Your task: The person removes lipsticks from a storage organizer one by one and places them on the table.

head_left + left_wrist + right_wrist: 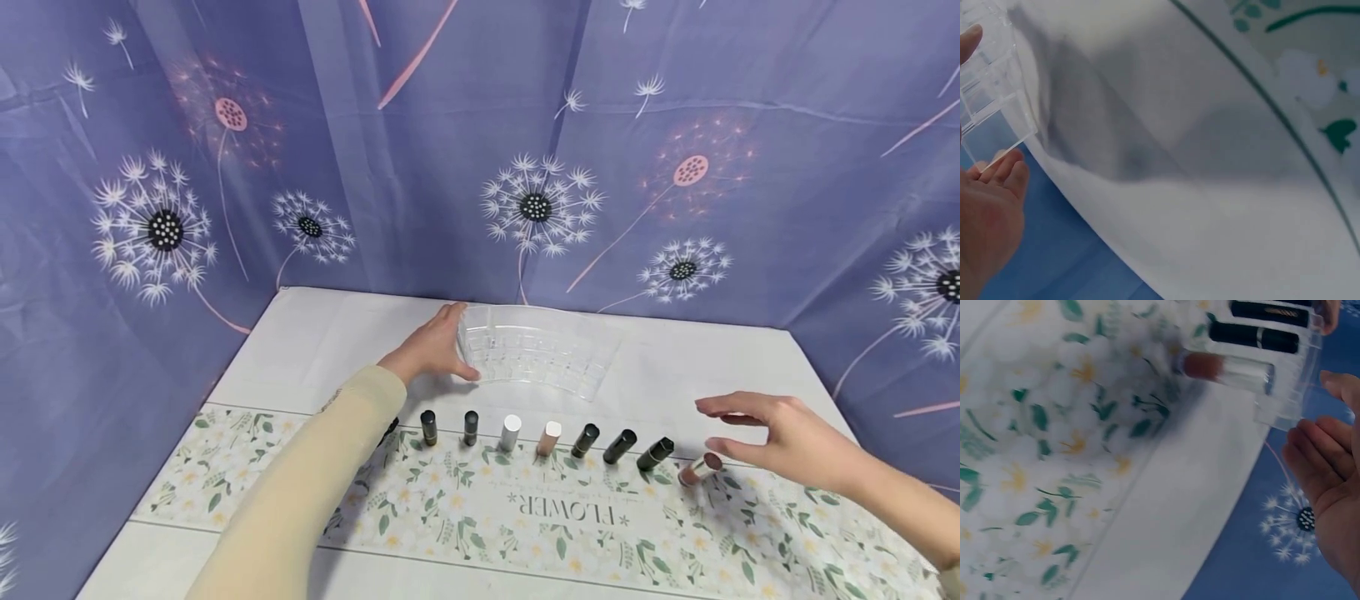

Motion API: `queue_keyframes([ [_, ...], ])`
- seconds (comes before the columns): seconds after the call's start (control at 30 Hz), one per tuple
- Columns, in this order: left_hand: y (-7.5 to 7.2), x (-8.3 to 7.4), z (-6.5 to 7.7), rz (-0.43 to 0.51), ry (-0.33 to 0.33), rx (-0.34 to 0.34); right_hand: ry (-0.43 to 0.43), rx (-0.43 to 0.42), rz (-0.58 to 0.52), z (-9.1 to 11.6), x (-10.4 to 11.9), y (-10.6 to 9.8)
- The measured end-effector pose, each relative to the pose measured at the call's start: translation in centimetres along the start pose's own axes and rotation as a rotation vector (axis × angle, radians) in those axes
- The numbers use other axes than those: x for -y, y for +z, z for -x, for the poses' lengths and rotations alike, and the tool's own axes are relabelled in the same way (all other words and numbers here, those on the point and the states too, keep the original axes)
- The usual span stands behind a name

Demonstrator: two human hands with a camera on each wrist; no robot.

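Note:
A clear plastic organizer (536, 350) with small compartments stands toward the back of the table. My left hand (435, 346) grips its left end, thumb at the front and fingers behind. Over on the right, my right hand (787, 433) holds nothing; its fingers are extended and the thumb is apart from them. Closest to that thumb is a brownish lipstick tube (1229, 370) with a clear section, at the right end of a row. Beside it stand black tubes (656, 454), a rose-gold tube (549, 438), a silver tube (510, 433) and two dark tubes (428, 427).
A floral runner (555, 521) printed with "FLOWER" crosses the white table (330, 333) under the row. Another black object (391, 427) is partly hidden by the left sleeve (322, 475). Purple dandelion-print curtains (427, 183) close off the back and sides.

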State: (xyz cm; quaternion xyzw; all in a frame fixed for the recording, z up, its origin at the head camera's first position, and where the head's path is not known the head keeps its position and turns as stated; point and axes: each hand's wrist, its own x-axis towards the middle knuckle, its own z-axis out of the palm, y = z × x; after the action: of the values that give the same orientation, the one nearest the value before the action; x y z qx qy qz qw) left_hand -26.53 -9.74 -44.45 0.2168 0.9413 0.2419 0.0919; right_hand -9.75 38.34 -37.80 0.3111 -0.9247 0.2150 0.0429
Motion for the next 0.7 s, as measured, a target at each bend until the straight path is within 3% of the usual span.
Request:
queue_keyframes([
  [0.43, -1.9, -0.6, 0.2, 0.011, -0.068, 0.088, 0.076, 0.076, -0.002, -3.0, -1.8, -1.8],
  [0.7, -3.3, -0.4, 0.8, 0.037, -0.089, 0.062, 0.127, 0.109, -0.006, -3.9, -2.7, -2.3],
])
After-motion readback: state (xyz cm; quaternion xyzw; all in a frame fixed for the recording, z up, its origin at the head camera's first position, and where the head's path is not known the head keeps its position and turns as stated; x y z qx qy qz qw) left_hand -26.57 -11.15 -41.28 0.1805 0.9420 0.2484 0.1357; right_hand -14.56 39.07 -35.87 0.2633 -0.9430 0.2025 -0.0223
